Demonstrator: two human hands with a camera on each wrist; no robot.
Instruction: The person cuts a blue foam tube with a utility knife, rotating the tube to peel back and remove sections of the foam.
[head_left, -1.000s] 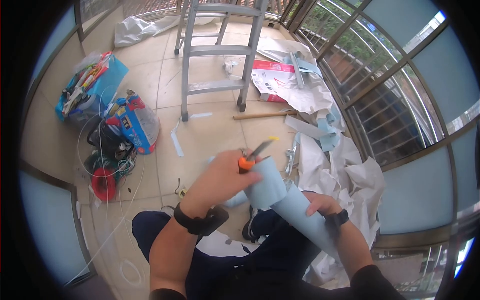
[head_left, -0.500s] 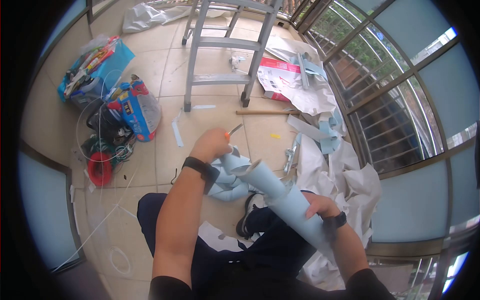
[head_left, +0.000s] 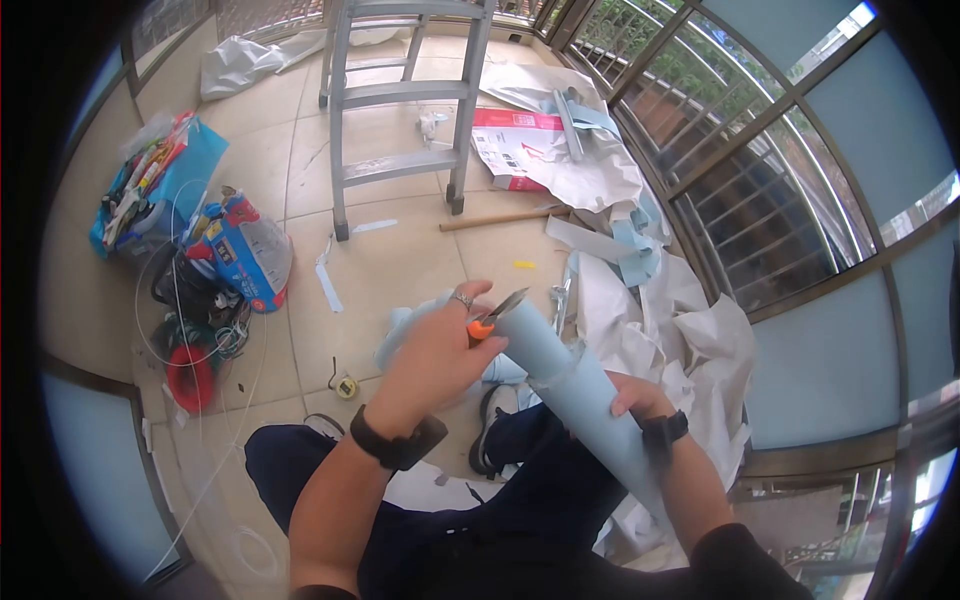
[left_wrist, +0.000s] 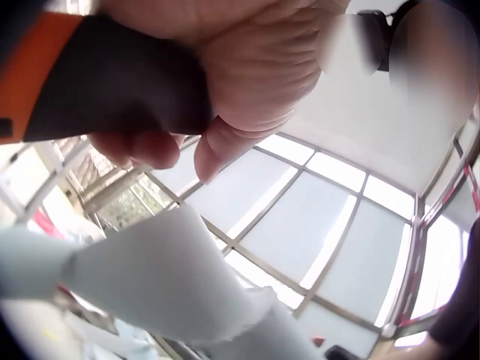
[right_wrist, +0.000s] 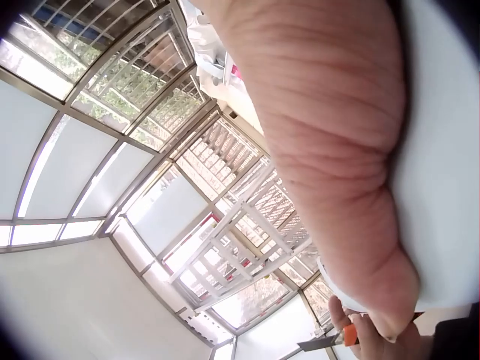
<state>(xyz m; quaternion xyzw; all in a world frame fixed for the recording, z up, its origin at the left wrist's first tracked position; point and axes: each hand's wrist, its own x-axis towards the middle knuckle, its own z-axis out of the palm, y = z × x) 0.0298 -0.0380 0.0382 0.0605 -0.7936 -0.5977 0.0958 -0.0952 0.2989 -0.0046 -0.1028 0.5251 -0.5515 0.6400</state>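
In the head view my left hand [head_left: 435, 350] holds a utility knife [head_left: 482, 328] with its blade out, beside the upper end of a pale blue roll of sheeting [head_left: 580, 385]. Its black and orange handle [left_wrist: 112, 82] lies against the palm in the left wrist view. My right hand [head_left: 640, 398] grips the roll lower down, thumb on top, and the roll slants across the lap. A ragged cut edge [head_left: 560, 370] rings the roll partway along. Cut pieces of blue sheeting [head_left: 395, 325] lie on the floor, partly hidden behind my left hand.
A stepladder [head_left: 400, 95] stands ahead. Crumpled white backing paper [head_left: 670, 340] spreads along the windows at right, with a wooden stick [head_left: 500, 218] nearby. Tool bags [head_left: 240, 255], a red spool [head_left: 190, 378] and loose white wire are at left; a tape measure [head_left: 346, 387] sits on the tiles.
My left hand drew a cut piece of sheeting off the roll's end leftward, then came back beside the end with the knife. A yellow scrap on the blade dropped to the floor.
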